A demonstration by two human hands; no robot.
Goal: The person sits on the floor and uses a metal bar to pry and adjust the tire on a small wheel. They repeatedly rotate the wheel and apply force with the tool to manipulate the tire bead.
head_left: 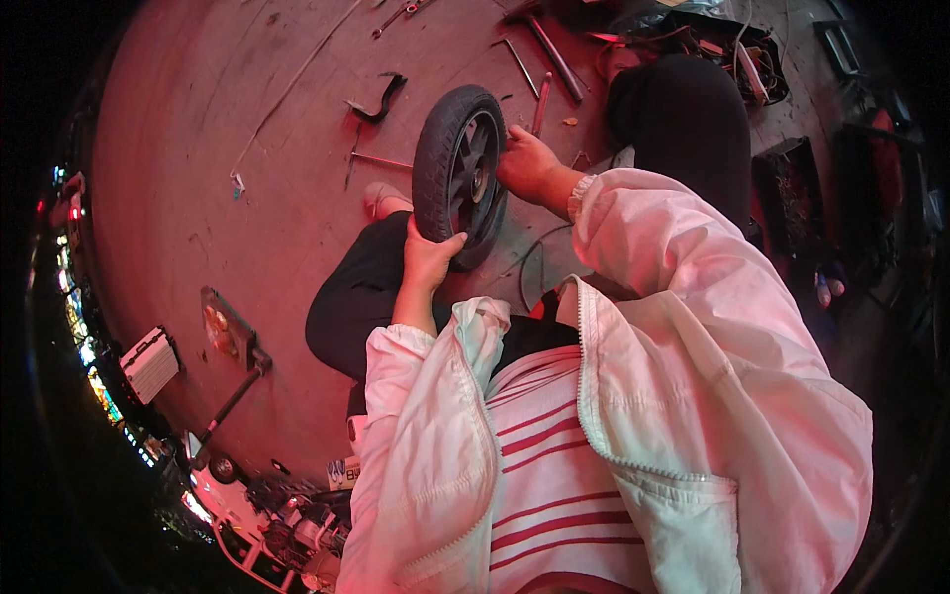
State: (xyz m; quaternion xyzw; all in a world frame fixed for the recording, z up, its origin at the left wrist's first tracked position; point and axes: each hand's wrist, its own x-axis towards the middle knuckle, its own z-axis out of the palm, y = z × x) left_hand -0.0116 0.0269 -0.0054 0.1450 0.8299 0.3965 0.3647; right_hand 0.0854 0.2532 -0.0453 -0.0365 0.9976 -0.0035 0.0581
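Observation:
Between my knees stands a small wheel with a black tyre (435, 163) and a dark spoked rim (477, 158). My left hand (432, 255) is closed round the lower part of the tyre, thumb on the side facing me. My right hand (529, 163) is at the rim's right side, level with the hub, fingers curled; what they hold, if anything, is hidden. A reddish rod (541, 104) shows just beyond that hand; I cannot tell whether it touches it. Under the wheel, a second dark curved rubber edge (485, 243) shows.
On the concrete floor beyond lie a hammer (554, 59), a bent bar (520, 67), a black bracket (379, 99) and a thin metal rod (381, 160). A tray of tools (747, 64) sits far right. A white case (150, 364) and a motorcycle (267, 525) are at left.

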